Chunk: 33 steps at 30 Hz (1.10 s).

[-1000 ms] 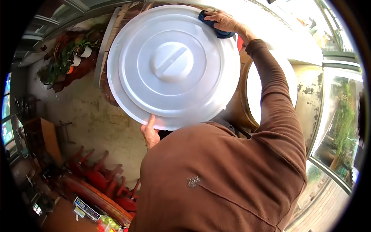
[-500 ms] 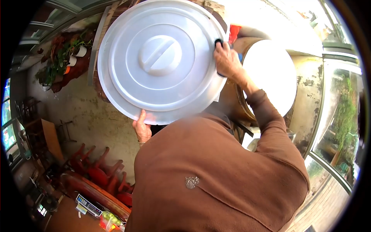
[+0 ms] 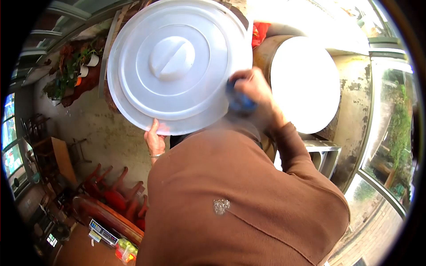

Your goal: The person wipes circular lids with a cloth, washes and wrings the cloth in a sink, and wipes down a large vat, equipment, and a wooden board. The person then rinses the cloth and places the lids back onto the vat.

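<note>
A large round white plastic lid point(image 3: 133, 84) with a raised, ridged knob in its middle fills the top of the view. At its lower edge my left hand point(image 3: 155, 141) grips the rim, thumb on the upper face, other fingers partly hidden beneath. My right hand point(image 3: 256, 91) is closed on a blue-and-black brush-like object point(image 3: 241, 101), smeared by motion. That object is at the lid's lower right rim; whether it touches the rim I cannot tell.
Right of the lid stands a large brown vat point(image 3: 268, 48) with a white round top point(image 3: 306, 84). Red plastic point(image 3: 260, 33) lies behind it. Potted plants point(image 3: 82, 62) are upper left; red chairs point(image 3: 115, 195) and a scale point(image 3: 103, 232) are lower left.
My right hand has moved down and left along the lid's right rim with the blue-and-black brush-like object. The lid and my left hand appear slightly farther left and up in view.
</note>
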{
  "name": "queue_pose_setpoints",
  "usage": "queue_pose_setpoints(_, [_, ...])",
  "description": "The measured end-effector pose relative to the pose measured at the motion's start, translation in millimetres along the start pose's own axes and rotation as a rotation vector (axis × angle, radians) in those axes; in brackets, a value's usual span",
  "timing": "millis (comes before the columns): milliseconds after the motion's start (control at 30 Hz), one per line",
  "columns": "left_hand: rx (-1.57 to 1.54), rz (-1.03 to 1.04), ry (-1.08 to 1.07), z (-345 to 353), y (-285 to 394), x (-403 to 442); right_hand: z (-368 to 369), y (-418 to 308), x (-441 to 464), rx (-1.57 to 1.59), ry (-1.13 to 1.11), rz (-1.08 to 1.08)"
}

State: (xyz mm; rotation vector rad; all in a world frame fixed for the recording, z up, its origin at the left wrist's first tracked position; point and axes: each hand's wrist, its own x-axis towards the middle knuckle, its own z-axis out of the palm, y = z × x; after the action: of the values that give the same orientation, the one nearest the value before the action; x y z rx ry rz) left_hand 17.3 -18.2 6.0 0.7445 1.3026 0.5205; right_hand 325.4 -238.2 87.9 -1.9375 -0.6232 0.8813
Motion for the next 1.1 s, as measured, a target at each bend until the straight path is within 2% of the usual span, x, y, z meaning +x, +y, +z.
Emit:
queue_pose_setpoints(33, [0.019, -0.007, -0.025, -4, -2, 5, -8, 18, 20, 0.130, 0.199, -0.151])
queue_pose_setpoints(67, [0.037, -0.012, -0.042, -10, -7, 16, -23, 7, 34, 0.173, 0.287, -0.141])
queue_pose_setpoints(100, [0.056, -0.020, -0.046, -18, -11, 18, -38, -3, 44, 0.222, 0.278, -0.237])
queue_pose_setpoints(133, [0.037, -0.007, -0.056, -18, -10, 15, -37, 19, 80, 0.144, 0.459, -0.350])
queue_pose_setpoints(233, [0.055, -0.011, -0.056, -18, -6, 18, -28, -4, 125, -0.157, 0.624, -0.454])
queue_pose_setpoints(300, [0.045, -0.018, -0.102, -19, -5, 16, -6, -9, 153, -0.185, 0.578, -0.618])
queue_pose_setpoints(367, [0.037, -0.009, -0.085, -20, -10, 18, 25, 7, 184, -0.389, 0.423, -0.583])
queue_pose_setpoints(400, [0.040, -0.012, -0.083, -21, -10, 19, 43, -9, 167, -0.541, 0.702, -0.751])
queue_pose_setpoints(433, [0.043, -0.017, -0.084, -21, -8, 18, 48, -11, 162, -0.964, 0.794, -0.759])
queue_pose_setpoints(500, [-0.007, 0.010, -0.123, -18, -9, 17, 64, -5, 157, -0.925, 0.598, -0.571])
queue_pose_setpoints(567, [-0.003, -0.014, -0.127, -19, -8, 17, 74, 1, 152, -0.867, 0.442, -0.598])
queue_pose_setpoints(600, [0.001, -0.009, -0.149, -18, -5, 13, 78, 4, 154, -0.839, 0.517, -0.653])
queue_pose_setpoints(633, [0.014, -0.013, -0.136, -19, -7, 13, 87, 4, 144, -0.837, 0.423, -0.692])
queue_pose_setpoints(767, [0.063, -0.018, -0.139, -20, -7, 20, 138, 4, 94, -0.877, 0.556, -0.605])
queue_pose_setpoints(900, [0.066, -0.018, -0.145, -19, -6, 15, 176, 2, 59, -0.977, 0.496, -0.699])
queue_pose_setpoints(1000, [0.055, -0.023, -0.145, -22, -11, 18, 211, -9, 45, -1.031, 0.293, -0.742])
queue_pose_setpoints(1100, [0.026, -0.035, -0.190, -29, -15, 18, 190, -22, 51, -0.816, -0.089, -0.702])
